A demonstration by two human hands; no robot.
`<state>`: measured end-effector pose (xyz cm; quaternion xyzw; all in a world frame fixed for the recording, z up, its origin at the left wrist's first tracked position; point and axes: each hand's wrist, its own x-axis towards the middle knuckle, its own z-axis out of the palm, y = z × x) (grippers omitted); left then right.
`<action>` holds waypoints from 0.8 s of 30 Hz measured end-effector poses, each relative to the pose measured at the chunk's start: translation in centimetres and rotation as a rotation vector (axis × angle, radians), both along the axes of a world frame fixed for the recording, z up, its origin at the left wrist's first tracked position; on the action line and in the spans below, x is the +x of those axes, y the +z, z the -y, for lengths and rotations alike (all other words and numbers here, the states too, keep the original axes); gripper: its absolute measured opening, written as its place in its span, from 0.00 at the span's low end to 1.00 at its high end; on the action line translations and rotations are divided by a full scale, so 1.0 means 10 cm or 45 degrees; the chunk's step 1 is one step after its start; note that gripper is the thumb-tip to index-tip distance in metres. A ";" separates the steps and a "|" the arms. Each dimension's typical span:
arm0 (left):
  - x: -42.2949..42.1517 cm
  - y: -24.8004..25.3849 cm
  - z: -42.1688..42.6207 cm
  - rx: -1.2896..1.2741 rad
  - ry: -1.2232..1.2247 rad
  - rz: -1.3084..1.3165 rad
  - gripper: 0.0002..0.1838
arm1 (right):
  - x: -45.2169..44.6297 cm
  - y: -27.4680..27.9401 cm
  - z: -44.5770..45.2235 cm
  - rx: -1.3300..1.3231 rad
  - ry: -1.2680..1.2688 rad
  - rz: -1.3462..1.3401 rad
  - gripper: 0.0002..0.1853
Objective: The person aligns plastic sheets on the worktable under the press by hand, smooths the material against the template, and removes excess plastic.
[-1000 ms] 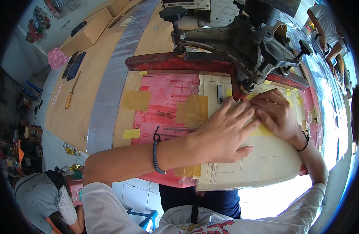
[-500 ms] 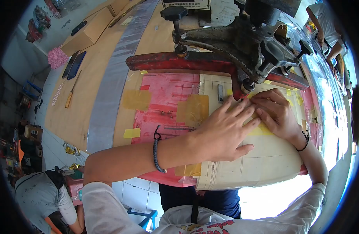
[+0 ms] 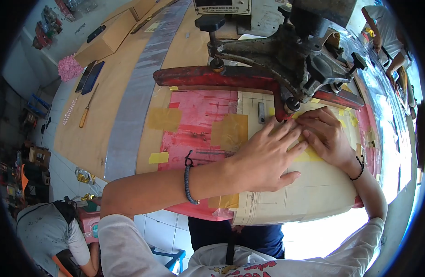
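Note:
My left hand lies palm down over the cream sheet, fingers stretched toward the press and thumb apart. Beside it, my right hand has curled fingers, with thumb and forefinger drawn together near the left fingertips. Whatever is between them is hidden. Yellow tape shows on the sheet under and around both hands. Just beyond the fingertips, the red metal bar of a press ends at a black knob-topped screw. A small flat metal piece rests on the sheet left of that screw.
The black press arm overhangs the work. Red sheeting with amber tape lies left. Farther left are a wooden-handled tool, a phone and a cardboard box. Other people work at lower left and upper right.
The view has shifted slightly, moving the press and table a little in the picture. Both hands keep nearly the same place and pose.

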<state>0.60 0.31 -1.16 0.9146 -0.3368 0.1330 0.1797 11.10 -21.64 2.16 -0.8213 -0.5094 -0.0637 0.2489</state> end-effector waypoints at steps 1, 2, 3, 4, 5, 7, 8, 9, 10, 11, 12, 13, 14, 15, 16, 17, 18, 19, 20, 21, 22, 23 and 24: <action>0.00 -0.02 0.00 -0.003 0.004 0.010 0.37 | 0.01 0.00 -0.01 -0.001 0.009 0.007 0.14; -0.01 -0.04 0.01 -0.006 0.005 0.018 0.37 | 0.01 0.00 -0.01 -0.003 0.015 0.012 0.14; -0.01 -0.04 0.01 0.001 0.008 0.019 0.37 | 0.01 0.00 0.00 -0.005 0.019 0.016 0.14; -0.01 -0.03 0.01 0.008 0.009 0.018 0.37 | 0.01 0.00 0.00 -0.003 0.018 0.014 0.14; -0.01 -0.02 0.01 0.015 0.010 0.018 0.37 | 0.01 0.00 0.00 0.000 0.018 0.012 0.14; -0.01 -0.01 0.01 0.028 0.010 0.015 0.37 | 0.01 -0.02 0.00 0.012 0.014 0.005 0.14; -0.01 -0.01 0.01 0.032 0.011 0.015 0.37 | 0.00 -0.03 0.00 0.020 0.011 0.000 0.14; -0.01 -0.01 0.01 0.026 0.011 0.021 0.37 | 0.01 -0.03 -0.01 0.030 0.006 0.000 0.14; -0.02 -0.02 0.01 0.021 0.011 0.031 0.36 | 0.01 -0.02 0.00 0.024 0.006 0.002 0.14; -0.02 -0.01 0.01 0.016 0.011 0.039 0.36 | 0.01 -0.01 0.00 0.018 0.007 0.004 0.14; -0.02 0.00 0.02 0.031 0.006 0.025 0.36 | 0.00 -0.01 0.00 0.013 0.010 0.001 0.13; -0.02 0.02 0.03 0.046 0.002 0.009 0.36 | 0.00 -0.01 0.00 0.008 0.015 -0.006 0.13; -0.02 0.04 0.04 0.062 -0.003 -0.006 0.35 | 0.01 -0.01 0.00 0.004 0.019 -0.013 0.13; -0.02 0.03 0.03 0.051 -0.001 0.006 0.35 | 0.01 -0.01 0.00 0.002 0.021 -0.022 0.13; -0.02 0.02 0.03 0.040 0.000 0.017 0.35 | 0.01 -0.01 -0.01 0.007 0.019 -0.015 0.13; -0.02 0.01 0.03 0.029 0.001 0.027 0.34 | 0.01 -0.01 -0.01 0.011 0.016 -0.011 0.13; -0.02 -0.01 0.03 0.010 0.015 0.052 0.34 | 0.01 -0.02 -0.01 0.014 0.012 -0.007 0.13; -0.01 -0.03 0.03 -0.009 0.028 0.077 0.34 | 0.01 -0.02 -0.01 0.015 0.009 -0.004 0.13; 0.00 -0.05 0.03 -0.029 0.041 0.103 0.34 | 0.01 -0.02 -0.02 0.016 0.005 -0.001 0.13; 0.00 -0.06 0.03 -0.033 0.041 0.104 0.34 | 0.01 -0.02 -0.02 0.017 0.002 0.004 0.13; 0.00 -0.06 0.03 -0.037 0.041 0.106 0.34 | 0.00 -0.02 -0.02 0.016 -0.001 0.006 0.13; 0.00 -0.06 0.03 -0.041 0.040 0.109 0.34 | 0.00 -0.02 -0.02 0.017 -0.004 0.010 0.12; 0.00 -0.04 0.03 -0.025 0.035 0.082 0.34 | 0.00 -0.02 -0.02 0.017 -0.006 0.013 0.12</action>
